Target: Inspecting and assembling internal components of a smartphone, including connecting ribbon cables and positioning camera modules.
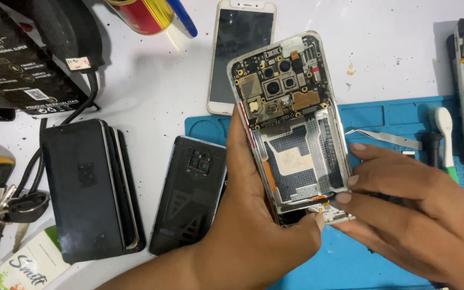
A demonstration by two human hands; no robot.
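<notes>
Your opened phone [291,123] has a silvery frame, black board with gold-tan shields, and a grey dotted mesh in the middle. The mat [361,258] under it is bright blue, the bench [151,80] white and speckled, the loose back cover [189,193] glossy black.

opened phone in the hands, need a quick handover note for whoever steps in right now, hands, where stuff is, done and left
Left hand: holds the opened phone from the side and below, tilted up above the blue mat.
Right hand: fingers on the phone's lower right edge, at a small pale part by the bottom end.
Things: detached black back cover lies left of the hands; tweezers and a white brush lie on the mat.
Done: back cover off, circuit board and camera modules exposed, the middle bay shows no battery.
Left: the board is still in the frame; the bottom part is not yet clear of it.
</notes>
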